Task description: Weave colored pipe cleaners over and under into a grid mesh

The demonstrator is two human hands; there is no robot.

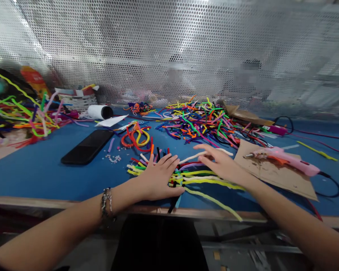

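Note:
My left hand (pixel 158 179) lies flat, fingers spread, over a bundle of pipe cleaners. The bundle's colourful ends stick out left of the hand, and yellow pipe cleaners (pixel 203 181) fan out to its right. Part of the bundle is hidden under the palm. Just right of it, my right hand (pixel 222 162) hovers with thumb and index finger apart. A white pipe cleaner (pixel 190 158) passes by these fingers, and I see no firm grip on it. One pale yellow pipe cleaner (pixel 214 201) reaches down to the table's front edge.
A pink hot glue gun (pixel 288 158) rests on cardboard (pixel 248 165) at right. Behind my hands is a heap of pipe cleaners (pixel 197 122). A black phone (pixel 87 146), small clear bits (pixel 113 158) and red and yellow loops (pixel 135 137) lie left. Perforated metal (pixel 115 37) stands behind.

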